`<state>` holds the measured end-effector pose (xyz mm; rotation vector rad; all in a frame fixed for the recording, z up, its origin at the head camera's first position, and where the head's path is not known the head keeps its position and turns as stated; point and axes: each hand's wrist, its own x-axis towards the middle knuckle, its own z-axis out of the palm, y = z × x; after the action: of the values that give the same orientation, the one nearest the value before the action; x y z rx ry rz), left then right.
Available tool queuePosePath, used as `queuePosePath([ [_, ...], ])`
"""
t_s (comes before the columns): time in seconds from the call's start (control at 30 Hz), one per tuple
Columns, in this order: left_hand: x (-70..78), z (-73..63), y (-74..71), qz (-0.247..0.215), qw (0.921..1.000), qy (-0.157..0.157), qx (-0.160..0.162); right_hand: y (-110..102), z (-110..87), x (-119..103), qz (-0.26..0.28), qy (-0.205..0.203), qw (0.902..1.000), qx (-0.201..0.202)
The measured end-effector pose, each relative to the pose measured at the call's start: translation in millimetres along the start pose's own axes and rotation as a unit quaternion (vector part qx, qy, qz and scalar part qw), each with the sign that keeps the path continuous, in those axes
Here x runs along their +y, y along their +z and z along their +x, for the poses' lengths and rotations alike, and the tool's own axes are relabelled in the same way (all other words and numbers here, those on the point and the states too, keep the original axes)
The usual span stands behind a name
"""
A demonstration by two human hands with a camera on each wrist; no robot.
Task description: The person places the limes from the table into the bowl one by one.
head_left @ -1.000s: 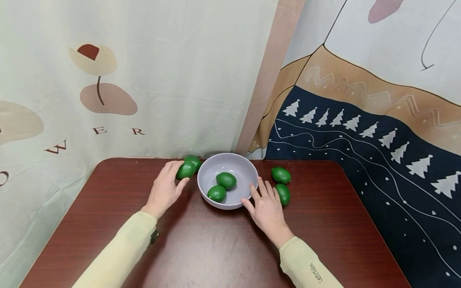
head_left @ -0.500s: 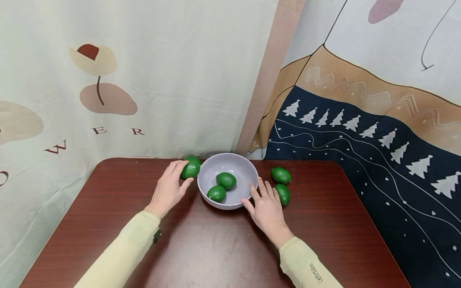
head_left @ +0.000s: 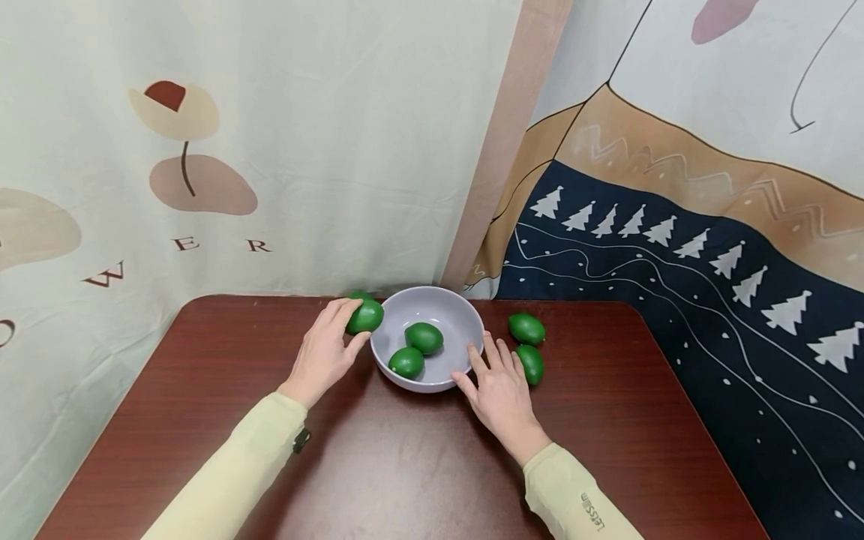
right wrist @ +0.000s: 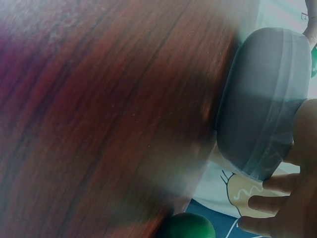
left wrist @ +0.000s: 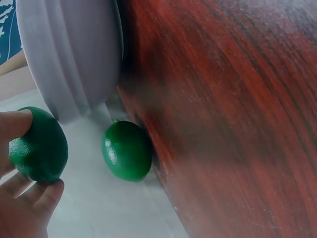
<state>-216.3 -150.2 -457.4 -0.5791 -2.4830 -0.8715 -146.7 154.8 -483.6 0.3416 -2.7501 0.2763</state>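
My left hand (head_left: pixel 325 351) pinches a green lime (head_left: pixel 365 316) between thumb and fingers, beside the left rim of the pale purple bowl (head_left: pixel 461 301). In the left wrist view this held lime (left wrist: pixel 42 148) is off the table, level with the bowl's (left wrist: pixel 74 54) upper part. Another lime (left wrist: pixel 127 151) lies on the table behind it, mostly covered in the head view. Inside the bowl are two limes (head_left: pixel 424 339). Spread and fairly straight, the fingers of my right hand (head_left: pixel 502 401) rest against the bowl's right side, with the thumb at its rim.
Right of the bowl, two limes lie on the table: one farther back (head_left: pixel 526 328), the other (head_left: pixel 530 365) next to my right fingers. The dark red wooden table (head_left: pixel 405 472) meets a pale curtain (head_left: pixel 304 150) and a patterned navy cloth (head_left: pixel 607 262) along its back.
My left hand has moved right with the lime, from left of the bowl to its rim. The right hand and the bowl stay where they were.
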Motion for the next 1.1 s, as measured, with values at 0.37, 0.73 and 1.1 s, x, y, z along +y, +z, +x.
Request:
queuePosePath([
  [0.37,7.9,5.0,4.4,-0.002,0.9998,0.021,-0.002,0.3,0.6,0.5,-0.001,0.001,1.0,-0.008],
  [0.73,13.9,7.8,11.1,-0.001,0.9992,0.037,-0.014,-0.2,0.3,-0.3,-0.001,0.003,1.0,-0.008],
  [1.1,20.7,7.3,19.5,-0.003,0.9984,0.037,-0.043,1.3,-0.7,0.0,0.0,0.001,1.0,-0.006],
])
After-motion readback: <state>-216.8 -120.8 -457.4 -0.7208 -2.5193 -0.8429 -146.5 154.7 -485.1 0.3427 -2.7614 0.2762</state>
